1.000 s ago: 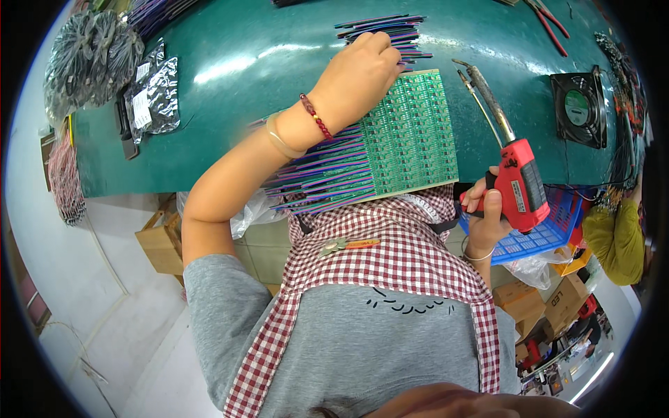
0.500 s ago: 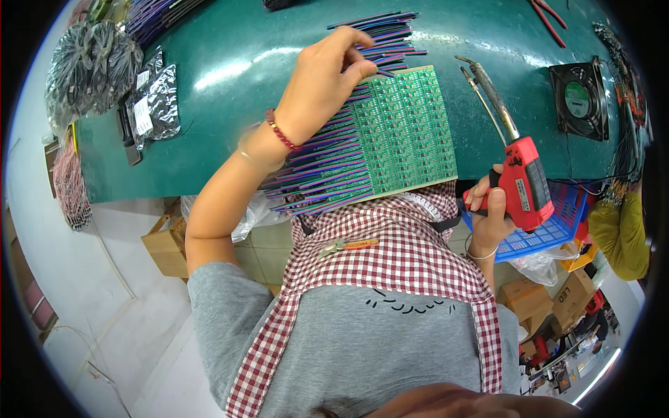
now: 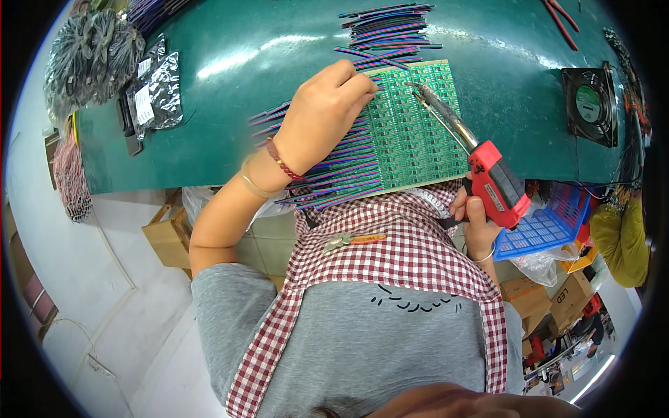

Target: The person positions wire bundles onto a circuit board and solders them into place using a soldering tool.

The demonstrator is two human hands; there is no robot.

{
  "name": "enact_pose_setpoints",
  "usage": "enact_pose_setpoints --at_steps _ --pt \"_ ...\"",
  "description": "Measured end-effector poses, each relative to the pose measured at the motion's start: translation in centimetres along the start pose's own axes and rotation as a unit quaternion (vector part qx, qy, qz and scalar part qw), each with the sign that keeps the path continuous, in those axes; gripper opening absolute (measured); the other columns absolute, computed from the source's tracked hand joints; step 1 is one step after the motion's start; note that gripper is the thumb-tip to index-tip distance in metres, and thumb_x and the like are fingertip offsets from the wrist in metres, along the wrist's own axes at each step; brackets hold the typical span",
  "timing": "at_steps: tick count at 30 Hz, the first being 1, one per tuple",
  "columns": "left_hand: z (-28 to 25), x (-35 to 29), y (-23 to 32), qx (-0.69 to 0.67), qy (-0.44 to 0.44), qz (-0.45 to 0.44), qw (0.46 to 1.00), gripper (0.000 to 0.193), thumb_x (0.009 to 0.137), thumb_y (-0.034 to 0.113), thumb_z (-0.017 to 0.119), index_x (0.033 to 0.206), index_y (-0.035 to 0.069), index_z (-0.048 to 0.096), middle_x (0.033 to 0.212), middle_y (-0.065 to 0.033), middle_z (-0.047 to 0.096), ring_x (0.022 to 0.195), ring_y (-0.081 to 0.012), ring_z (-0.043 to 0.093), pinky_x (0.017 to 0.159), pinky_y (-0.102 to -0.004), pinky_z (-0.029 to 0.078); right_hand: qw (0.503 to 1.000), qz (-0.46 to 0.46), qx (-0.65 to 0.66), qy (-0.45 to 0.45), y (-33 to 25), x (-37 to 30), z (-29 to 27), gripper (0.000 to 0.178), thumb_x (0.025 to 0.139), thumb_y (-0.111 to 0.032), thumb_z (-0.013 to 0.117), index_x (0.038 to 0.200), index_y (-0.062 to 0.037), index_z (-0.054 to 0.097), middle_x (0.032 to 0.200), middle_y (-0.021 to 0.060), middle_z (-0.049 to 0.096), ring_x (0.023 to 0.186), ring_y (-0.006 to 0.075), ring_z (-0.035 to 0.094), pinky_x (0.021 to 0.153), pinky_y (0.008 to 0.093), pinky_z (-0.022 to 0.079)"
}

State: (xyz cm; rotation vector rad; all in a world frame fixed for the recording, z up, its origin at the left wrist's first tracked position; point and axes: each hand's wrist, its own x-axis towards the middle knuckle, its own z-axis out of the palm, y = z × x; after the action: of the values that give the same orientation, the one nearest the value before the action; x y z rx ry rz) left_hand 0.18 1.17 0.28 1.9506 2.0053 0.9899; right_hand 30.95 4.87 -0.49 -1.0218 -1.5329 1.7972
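Note:
A green circuit board panel (image 3: 418, 132) lies at the table's front edge, with a row of dark multicoloured wires (image 3: 341, 182) sticking out from its left side. My left hand (image 3: 333, 101) is closed in a pinch over the panel's upper left part. A short wire end shows at its fingertips; the rest is hidden by the hand. My right hand (image 3: 476, 219) grips a red and black soldering gun (image 3: 496, 184). The gun's metal tip is over the upper middle of the panel, a little right of my left fingertips; whether it touches cannot be seen.
Beyond the panel lies a pile of loose wires (image 3: 387, 28), a few crossing near its top edge. A black fan (image 3: 589, 104) and red-handled pliers (image 3: 562, 24) are at the right. Bagged parts (image 3: 157, 94) lie left. A blue basket (image 3: 543, 226) stands below the table's right side.
My left hand has come down from the loose wire pile to the panel's upper left, a wire in its fingers. The soldering gun has swung left, its tip now over the panel.

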Motion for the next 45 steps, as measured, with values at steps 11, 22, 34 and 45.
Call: enact_pose_setpoints --at_steps 11,22,34,45 --pt "1.5 3.3 -1.5 0.03 0.012 -0.001 0.999 0.022 0.081 0.012 0.073 0.099 0.005 0.064 0.088 -0.0088 0.061 0.084 -0.0303 0.064 0.069 -0.0382 0.053 0.998 -0.043 -0.012 0.039 -0.3 0.8 0.2 0.047 0.097 -0.029 0.059 0.126 0.0065 0.048 0.073 0.0093 0.058 0.054 0.0111 0.049 0.052 0.0238 0.044" --pt "2.5 4.9 -2.8 0.118 -0.069 0.034 0.99 0.013 0.085 0.015 0.065 0.089 0.003 0.063 0.09 -0.0109 0.061 0.085 -0.0322 0.063 0.072 -0.0423 0.053 0.994 -0.05 0.03 0.088 -0.2 0.5 -0.1 0.048 0.097 -0.03 0.06 0.125 0.0065 0.049 0.073 0.0091 0.058 0.051 0.0101 0.048 0.051 0.0266 0.047" --pt "-1.6 0.8 -0.1 0.109 -0.094 -0.023 0.989 0.016 0.085 0.013 0.067 0.097 0.005 0.062 0.092 -0.0102 0.058 0.077 -0.0307 0.061 0.067 -0.0415 0.051 0.994 -0.042 0.058 0.085 -0.6 0.7 -0.3 0.045 0.097 -0.023 0.06 0.129 0.0061 0.048 0.075 0.0082 0.057 0.056 0.0108 0.049 0.056 0.0272 0.047" --pt "0.9 -1.0 0.6 -0.02 -0.033 -0.02 0.999 0.013 0.081 0.006 0.072 0.093 0.004 0.065 0.085 -0.0099 0.057 0.075 -0.029 0.063 0.066 -0.0365 0.052 0.998 -0.041 0.015 0.055 0.3 -0.2 -0.3 0.05 0.097 -0.033 0.059 0.127 0.0057 0.048 0.075 0.0099 0.058 0.053 0.0114 0.049 0.053 0.0269 0.047"
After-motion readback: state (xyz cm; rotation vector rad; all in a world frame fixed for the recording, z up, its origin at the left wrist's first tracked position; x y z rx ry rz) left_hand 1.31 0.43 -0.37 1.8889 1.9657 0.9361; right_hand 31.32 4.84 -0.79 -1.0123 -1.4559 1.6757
